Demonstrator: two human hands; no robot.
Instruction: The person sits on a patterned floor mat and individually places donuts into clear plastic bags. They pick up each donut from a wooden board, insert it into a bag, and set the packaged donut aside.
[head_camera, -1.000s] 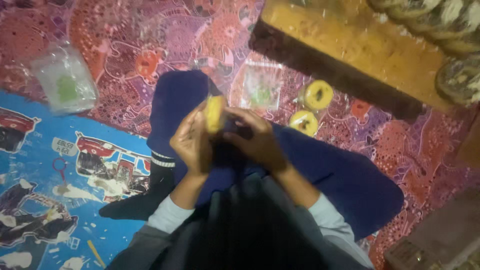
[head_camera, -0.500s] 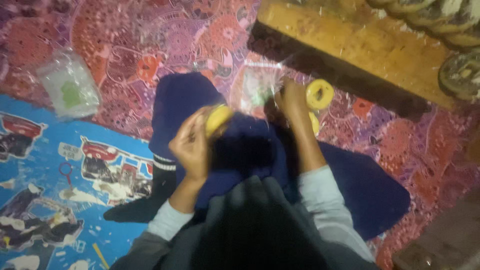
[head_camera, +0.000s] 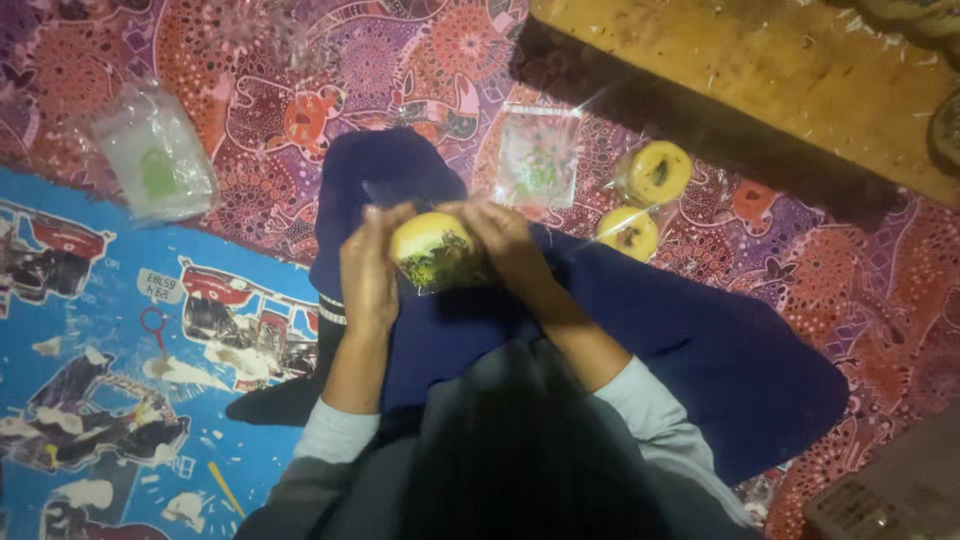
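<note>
I sit cross-legged on a patterned floor mat, and both hands meet over my blue-trousered knee. My left hand (head_camera: 368, 268) and my right hand (head_camera: 505, 240) together hold a round yellow pastry with a dark patch (head_camera: 432, 250), seemingly wrapped in a clear plastic bag. Two more yellow round pastries in clear wrapping lie on the mat to the right: one (head_camera: 657, 172) farther off, one (head_camera: 628, 232) closer to my leg. A clear plastic bag with green print (head_camera: 540, 152) lies flat just beyond my knee.
A second clear bag with green print (head_camera: 152, 160) lies at the far left. A low wooden table (head_camera: 760, 70) stands at the upper right, with more round things at its far edge. A blue cartoon-print mat (head_camera: 110, 380) covers the floor to my left.
My right hand had reached out towards the bags and pastries on the mat; it is now back at the pastry, which both hands hold.
</note>
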